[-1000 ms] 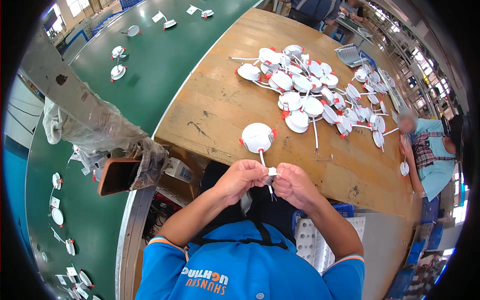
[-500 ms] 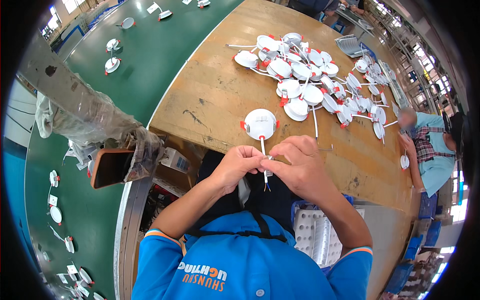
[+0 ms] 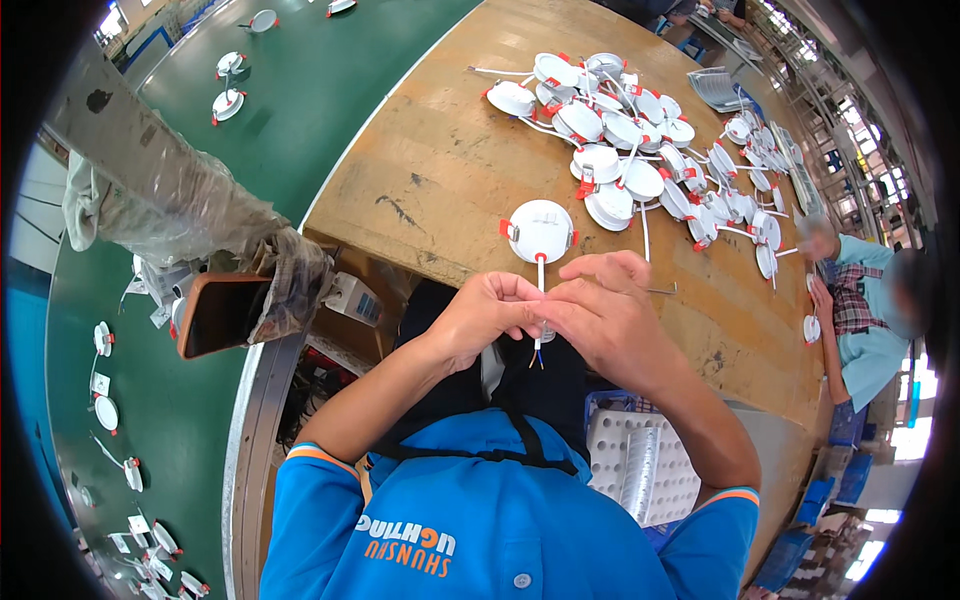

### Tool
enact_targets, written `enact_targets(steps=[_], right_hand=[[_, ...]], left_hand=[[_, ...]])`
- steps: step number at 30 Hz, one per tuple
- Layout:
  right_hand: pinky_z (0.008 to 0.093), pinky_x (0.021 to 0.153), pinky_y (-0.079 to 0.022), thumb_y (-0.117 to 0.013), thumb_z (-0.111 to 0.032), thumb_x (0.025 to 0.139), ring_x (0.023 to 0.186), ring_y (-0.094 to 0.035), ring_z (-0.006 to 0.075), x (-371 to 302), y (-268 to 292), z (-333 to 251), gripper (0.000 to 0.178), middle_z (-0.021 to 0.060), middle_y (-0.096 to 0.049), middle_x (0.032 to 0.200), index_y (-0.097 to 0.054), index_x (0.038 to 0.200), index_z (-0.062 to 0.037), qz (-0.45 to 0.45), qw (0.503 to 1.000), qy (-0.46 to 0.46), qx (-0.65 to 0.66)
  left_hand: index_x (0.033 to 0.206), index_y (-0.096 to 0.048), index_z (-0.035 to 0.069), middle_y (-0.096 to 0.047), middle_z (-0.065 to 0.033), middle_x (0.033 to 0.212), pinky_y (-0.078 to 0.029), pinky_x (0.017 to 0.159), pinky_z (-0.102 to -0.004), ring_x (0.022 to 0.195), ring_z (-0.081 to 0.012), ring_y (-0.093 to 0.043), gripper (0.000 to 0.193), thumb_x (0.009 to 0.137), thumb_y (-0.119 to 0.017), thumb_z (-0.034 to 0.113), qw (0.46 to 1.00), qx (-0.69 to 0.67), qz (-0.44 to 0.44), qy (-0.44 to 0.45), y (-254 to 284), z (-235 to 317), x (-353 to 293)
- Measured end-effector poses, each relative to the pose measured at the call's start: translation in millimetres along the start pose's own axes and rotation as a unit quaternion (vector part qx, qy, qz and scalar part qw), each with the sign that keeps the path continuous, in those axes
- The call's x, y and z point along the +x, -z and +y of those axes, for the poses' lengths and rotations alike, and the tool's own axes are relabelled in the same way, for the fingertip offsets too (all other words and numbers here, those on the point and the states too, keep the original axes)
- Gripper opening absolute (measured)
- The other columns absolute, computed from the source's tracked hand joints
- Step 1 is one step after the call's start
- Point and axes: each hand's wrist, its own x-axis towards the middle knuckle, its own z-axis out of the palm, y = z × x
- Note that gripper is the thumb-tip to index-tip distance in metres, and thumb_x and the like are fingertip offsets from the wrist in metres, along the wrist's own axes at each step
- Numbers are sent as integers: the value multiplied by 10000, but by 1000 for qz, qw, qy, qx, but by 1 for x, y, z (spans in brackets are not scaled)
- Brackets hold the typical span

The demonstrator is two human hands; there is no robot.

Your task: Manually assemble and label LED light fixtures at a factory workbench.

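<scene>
A round white downlight (image 3: 541, 230) with red-tipped spring clips lies near the table's front edge. Its white cable (image 3: 541, 273) runs toward me and hangs over the edge. My left hand (image 3: 492, 312) pinches this cable between thumb and fingers. Right beside it, my right hand (image 3: 604, 312) is closed on the cable too, fingertips meeting those of the left. A small shiny piece shows on the cable just under the fingers, mostly hidden, its kind unclear. Below the hands, the cable's end splits into thin coloured wires (image 3: 537, 357).
Many similar downlights (image 3: 622, 131) lie heaped across the wooden table (image 3: 420, 215). More sit on the green conveyor (image 3: 290, 120) at left. A phone (image 3: 225, 315) hangs on a wrapped post. A perforated white tray (image 3: 612, 455) stands below right. Another person (image 3: 865, 300) works at far right.
The whole view has shifted slightly, the table's things appearing a little further right. My right fingers have drawn closer together over the cable. Both hands stay on it.
</scene>
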Motion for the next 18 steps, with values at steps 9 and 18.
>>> enact_targets(steps=[9, 18], right_hand=[[371, 843, -301, -585, -122, 641, 814, -489, 133, 7, 9, -5, 57, -40, -516, 697, -575, 696, -111, -58, 997, 39, -31], [382, 876, -282, -592, -112, 616, 918, -495, 154, 3, -1, 8, 93, -40, -527, 813, -577, 705, -134, -7, 997, 77, -3]], left_hand=[[992, -480, 6, -612, -70, 729, -428, 465, -169, 595, -101, -586, 274, 767, -616, 82, 998, -57, -4, 18, 2, 2, -1], [1070, -465, 4, -579, -40, 695, -473, 535, -203, 586, -107, -568, 356, 746, -610, 20, 993, -119, -19, -8, 0, 9, -5]])
